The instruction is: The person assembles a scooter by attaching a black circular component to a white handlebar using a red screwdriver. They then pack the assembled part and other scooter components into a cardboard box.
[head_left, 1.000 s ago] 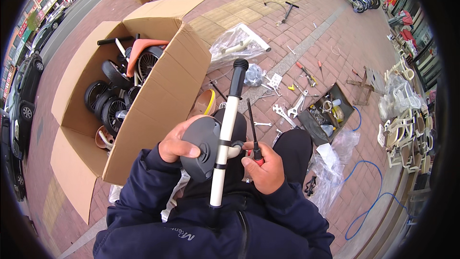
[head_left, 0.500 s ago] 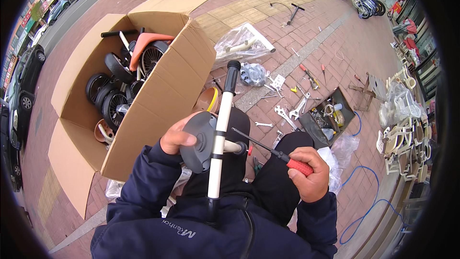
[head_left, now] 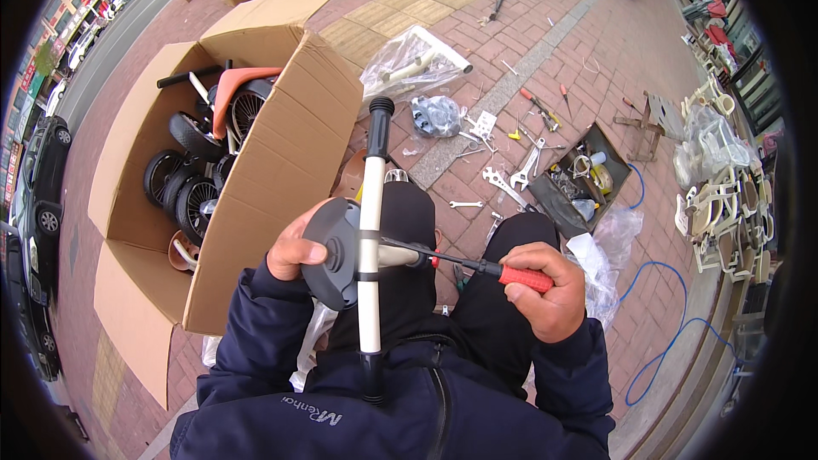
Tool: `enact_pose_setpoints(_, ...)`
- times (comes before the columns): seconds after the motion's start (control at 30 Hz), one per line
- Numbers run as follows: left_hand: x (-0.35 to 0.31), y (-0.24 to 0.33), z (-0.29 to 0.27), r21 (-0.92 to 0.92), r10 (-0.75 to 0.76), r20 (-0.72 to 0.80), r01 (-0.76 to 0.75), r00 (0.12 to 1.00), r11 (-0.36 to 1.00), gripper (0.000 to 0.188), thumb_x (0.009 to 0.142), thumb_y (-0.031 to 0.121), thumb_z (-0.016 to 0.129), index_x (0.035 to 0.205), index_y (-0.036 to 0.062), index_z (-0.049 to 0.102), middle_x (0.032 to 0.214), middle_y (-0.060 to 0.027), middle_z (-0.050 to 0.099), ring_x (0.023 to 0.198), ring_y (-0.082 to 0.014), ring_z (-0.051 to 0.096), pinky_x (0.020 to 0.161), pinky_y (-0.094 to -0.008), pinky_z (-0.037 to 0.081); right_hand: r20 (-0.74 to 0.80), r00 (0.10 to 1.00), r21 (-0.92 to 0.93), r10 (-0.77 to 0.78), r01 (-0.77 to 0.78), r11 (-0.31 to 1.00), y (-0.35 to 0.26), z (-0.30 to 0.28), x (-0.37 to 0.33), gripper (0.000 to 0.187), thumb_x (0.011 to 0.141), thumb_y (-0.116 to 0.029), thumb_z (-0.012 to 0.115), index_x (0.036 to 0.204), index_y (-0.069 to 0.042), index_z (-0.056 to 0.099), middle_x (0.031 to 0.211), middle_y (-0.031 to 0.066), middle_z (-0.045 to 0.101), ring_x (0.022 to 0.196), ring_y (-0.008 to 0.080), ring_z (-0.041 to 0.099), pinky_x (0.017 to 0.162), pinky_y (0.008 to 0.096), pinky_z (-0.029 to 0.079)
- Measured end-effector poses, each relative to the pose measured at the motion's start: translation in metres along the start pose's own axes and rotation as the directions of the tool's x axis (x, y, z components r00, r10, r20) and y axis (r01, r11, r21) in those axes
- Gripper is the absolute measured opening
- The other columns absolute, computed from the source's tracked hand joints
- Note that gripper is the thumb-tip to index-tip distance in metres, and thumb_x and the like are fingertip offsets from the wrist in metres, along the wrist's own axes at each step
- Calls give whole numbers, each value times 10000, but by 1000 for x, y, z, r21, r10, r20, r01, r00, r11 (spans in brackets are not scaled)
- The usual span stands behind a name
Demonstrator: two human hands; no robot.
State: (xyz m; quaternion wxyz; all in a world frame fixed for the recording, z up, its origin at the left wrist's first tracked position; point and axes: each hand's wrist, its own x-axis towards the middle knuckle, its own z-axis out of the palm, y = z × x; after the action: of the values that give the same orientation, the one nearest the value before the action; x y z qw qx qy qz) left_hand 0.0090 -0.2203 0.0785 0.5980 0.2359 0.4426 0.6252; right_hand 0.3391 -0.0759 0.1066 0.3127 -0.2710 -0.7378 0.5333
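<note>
A white handlebar (head_left: 371,196) with black grips stands upright over my knees, crossing in front of my lap. My left hand (head_left: 294,247) grips the rounded dark grey plastic cover (head_left: 331,247) fixed to the bar's left side, thumb on its face. In my right hand (head_left: 550,290) is a screwdriver (head_left: 523,277) with a red handle and long dark shaft. Its shaft points left, and the tip reaches the back of the bar near the white stem (head_left: 399,255). Whether the tip sits in a screw I cannot tell.
A large open carton (head_left: 273,196) with wheels and an orange mudguard (head_left: 234,89) stands at the left. Wrenches (head_left: 503,187), screwdrivers and a metal toolbox (head_left: 583,183) lie on the paving ahead. A blue hose (head_left: 660,349) curls at the right beside stacked white parts (head_left: 724,204).
The screwdriver has swung flatter and moved left, so its tip now meets the bar by the stem. The handlebar and cover have shifted slightly left in view.
</note>
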Motion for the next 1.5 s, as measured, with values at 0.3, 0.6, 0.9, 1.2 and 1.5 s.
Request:
enact_pose_setpoints(0.3, 1, 10, 12, 25, -21, 50, 20, 999, 1000, 847, 589, 318, 752, 1293, -89, 511, 1055, -176, 675, 875, -250, 708, 812, -321, 600, -8, 999, 54, 44, -44, 998, 2, 2, -2, 247, 790, -8, 724, 1034, 20, 695, 1042, 156, 711, 942, 250, 698, 864, 330, 533)
enact_pose_setpoints(0.6, 1, 9, 5, 12, -13, 81, 12, 997, 1000, 761, 663, 267, 743, 1316, -63, 534, 1111, -159, 685, 972, -229, 689, 908, -326, 549, 81, 978, -173, -193, 205, 963, -3, -17, 27, 267, 849, -116, 802, 1042, 30, 688, 947, 124, 684, 846, 201, 677, 783, 313, 544)
enact_pose_setpoints(0.9, 0, 3, -7, 72, -40, 77, 34, 996, 997, 739, 670, 262, 743, 1314, -42, 546, 1125, -116, 679, 998, -199, 661, 904, -300, 524, 118, 959, 284, 259, -282, 916, 5, -9, 30, 349, 1007, -279, 675, 1106, 40, 573, 784, 98, 664, 624, 125, 642, 564, 256, 518)
enact_pose_setpoints(1.2, 13, -3, 2, -41, -44, 142, 51, 989, 998, 875, 588, 276, 768, 1341, -73, 493, 1097, -172, 686, 917, -246, 722, 862, -316, 589, 76, 936, 312, 344, -350, 883, -8, -22, 27, 473, 958, -410, 727, 1043, 43, 621, 851, 99, 644, 602, 153, 627, 572, 271, 519)
enact_pose_setpoints(1.5, 20, 2, 13, 26, -51, 231, 46, 972, 999, 897, 580, 276, 790, 1345, -75, 480, 1129, -163, 680, 938, -227, 716, 874, -314, 581, 177, 842, 278, 510, -540, 794, -33, -45, 3, 350, 974, -281, 717, 1064, 45, 624, 736, 50, 628, 492, 105, 574, 517, 213, 497)
